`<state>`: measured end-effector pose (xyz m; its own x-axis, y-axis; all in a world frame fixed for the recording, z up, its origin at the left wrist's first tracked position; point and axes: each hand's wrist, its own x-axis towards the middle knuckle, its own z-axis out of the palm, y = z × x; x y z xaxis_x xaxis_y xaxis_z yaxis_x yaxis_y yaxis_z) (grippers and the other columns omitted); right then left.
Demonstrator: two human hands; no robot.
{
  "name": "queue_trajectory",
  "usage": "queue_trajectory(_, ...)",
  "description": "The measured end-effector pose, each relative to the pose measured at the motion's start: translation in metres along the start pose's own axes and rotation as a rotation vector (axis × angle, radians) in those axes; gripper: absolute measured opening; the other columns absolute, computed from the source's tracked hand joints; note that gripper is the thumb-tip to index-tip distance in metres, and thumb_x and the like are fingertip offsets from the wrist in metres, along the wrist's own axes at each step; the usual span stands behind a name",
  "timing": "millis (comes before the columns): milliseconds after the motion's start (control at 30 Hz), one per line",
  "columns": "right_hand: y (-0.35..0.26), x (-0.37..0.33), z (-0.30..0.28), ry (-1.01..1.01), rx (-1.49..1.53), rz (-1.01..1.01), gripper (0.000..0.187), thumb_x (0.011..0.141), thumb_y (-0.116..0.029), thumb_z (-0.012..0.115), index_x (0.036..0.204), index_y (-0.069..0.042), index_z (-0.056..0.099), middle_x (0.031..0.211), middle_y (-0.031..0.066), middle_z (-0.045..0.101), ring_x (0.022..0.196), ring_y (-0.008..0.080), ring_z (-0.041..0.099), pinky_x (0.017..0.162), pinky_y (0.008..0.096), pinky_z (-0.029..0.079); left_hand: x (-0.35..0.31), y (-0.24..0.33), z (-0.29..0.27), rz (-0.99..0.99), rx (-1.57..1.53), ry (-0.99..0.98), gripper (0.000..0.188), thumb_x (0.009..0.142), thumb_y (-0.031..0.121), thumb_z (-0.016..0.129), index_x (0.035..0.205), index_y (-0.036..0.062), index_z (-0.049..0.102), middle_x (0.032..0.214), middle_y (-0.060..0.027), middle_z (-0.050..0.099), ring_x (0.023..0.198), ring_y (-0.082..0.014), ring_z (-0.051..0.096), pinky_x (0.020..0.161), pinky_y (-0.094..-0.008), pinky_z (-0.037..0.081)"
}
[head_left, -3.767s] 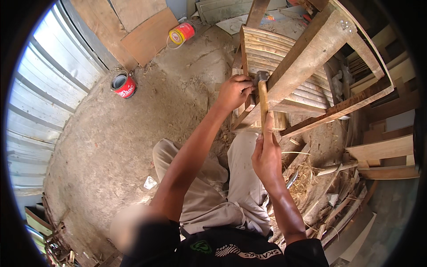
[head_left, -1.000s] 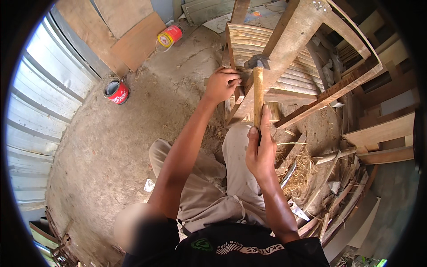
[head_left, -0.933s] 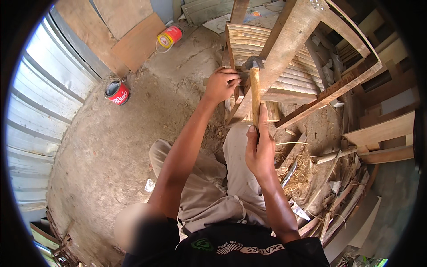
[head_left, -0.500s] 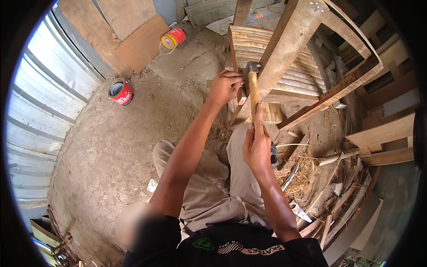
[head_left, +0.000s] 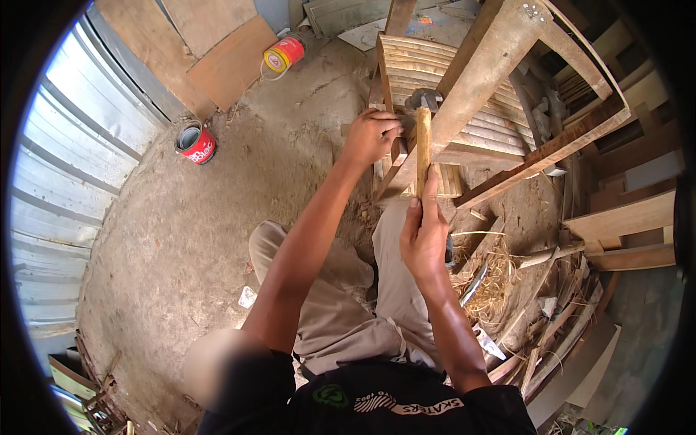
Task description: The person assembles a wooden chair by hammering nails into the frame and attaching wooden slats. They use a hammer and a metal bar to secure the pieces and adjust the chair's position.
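Note:
My right hand [head_left: 426, 235] is closed round the wooden handle of a hammer [head_left: 424, 141], index finger stretched along it. The dark metal head lies beside the slanting leg of a wooden chair [head_left: 475, 90], which rests tipped over with its slatted seat [head_left: 417, 65] showing. To the left of the hammer, my left hand [head_left: 372, 138] has its fingers bent and pinched together against the chair's frame. Whatever those fingertips hold, if anything, is too small to make out.
Two red paint cans, an upright one [head_left: 196, 143] and a tipped one [head_left: 283, 54], are on the dirt floor at left. A scrap wood pile [head_left: 558, 333] with straw-like shavings [head_left: 496, 290] and a blade [head_left: 475, 283] lies right of my legs. Corrugated metal [head_left: 61, 188] lines the left.
The hammer has shifted slightly right, and its head has turned and now lies more sideways. My left hand stays at the chair frame. The whole view has moved a little.

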<state>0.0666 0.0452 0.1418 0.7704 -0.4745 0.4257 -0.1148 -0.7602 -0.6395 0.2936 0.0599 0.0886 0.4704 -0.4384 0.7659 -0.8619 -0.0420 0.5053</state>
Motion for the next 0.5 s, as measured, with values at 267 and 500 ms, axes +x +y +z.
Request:
queue_trajectory(267,-0.0045,0.0011,-0.0058,0.093,-0.029,-0.088,0.059,0.098,0.001,0.046,0.153,0.001,0.024,0.064,0.0154,0.053,0.050,0.0167,0.050,0.049,0.0313,0.043,-0.0011,-0.0001,0.0001,-0.016,-0.002,-0.026,0.010,0.080,0.010,0.071,0.089,0.0070,0.075,0.094,-0.0064,0.073,0.085,-0.0287,0.067,0.076,-0.0373,0.055)
queue_trajectory(500,-0.0067,0.0052,-0.0066,0.100,-0.009,-0.101,0.060,0.097,0.002,0.046,0.153,0.000,0.024,0.062,0.0152,0.053,0.049,0.0162,0.047,0.047,0.0303,0.040,-0.0011,-0.0031,0.0015,-0.017,-0.013,-0.034,0.011,0.082,0.012,0.068,0.089,0.0065,0.075,0.098,-0.0064,0.073,0.088,-0.0281,0.067,0.077,-0.0376,0.055)
